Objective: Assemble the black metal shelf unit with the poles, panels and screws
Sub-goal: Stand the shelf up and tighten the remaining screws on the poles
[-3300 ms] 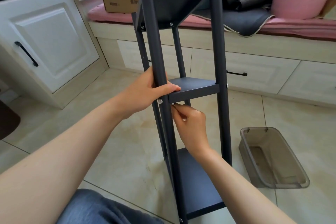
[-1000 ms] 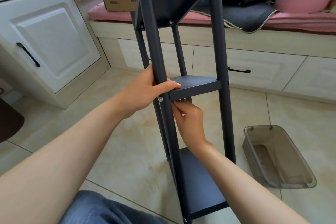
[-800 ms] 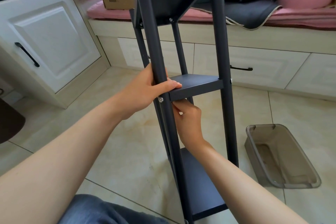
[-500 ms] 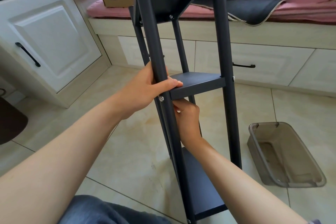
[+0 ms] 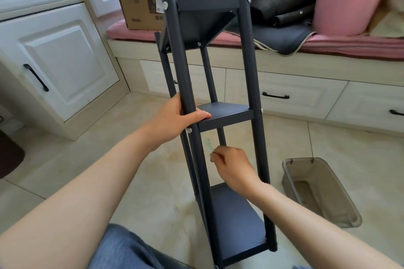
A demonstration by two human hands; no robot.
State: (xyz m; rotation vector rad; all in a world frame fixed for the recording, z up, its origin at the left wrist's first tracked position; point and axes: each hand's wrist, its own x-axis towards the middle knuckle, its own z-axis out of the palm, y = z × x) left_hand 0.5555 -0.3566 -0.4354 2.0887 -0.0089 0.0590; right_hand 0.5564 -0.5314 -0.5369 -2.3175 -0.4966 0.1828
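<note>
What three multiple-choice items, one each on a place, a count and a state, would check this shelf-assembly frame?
1. Where does the plastic bin sit?
A. on the floor, right of the shelf unit
B. on the pink cushion
C. on the middle panel

2. How many panels are fitted to the shelf unit?
A. one
B. three
C. five

3. What is the left hand doing?
A. lying flat on the floor
B. gripping a front pole at the middle panel
C. pulling a drawer handle

Key: 1 A, it stands on the tiles; 2 B, top, middle and bottom show; 3 B, its fingers wrap the pole.
</note>
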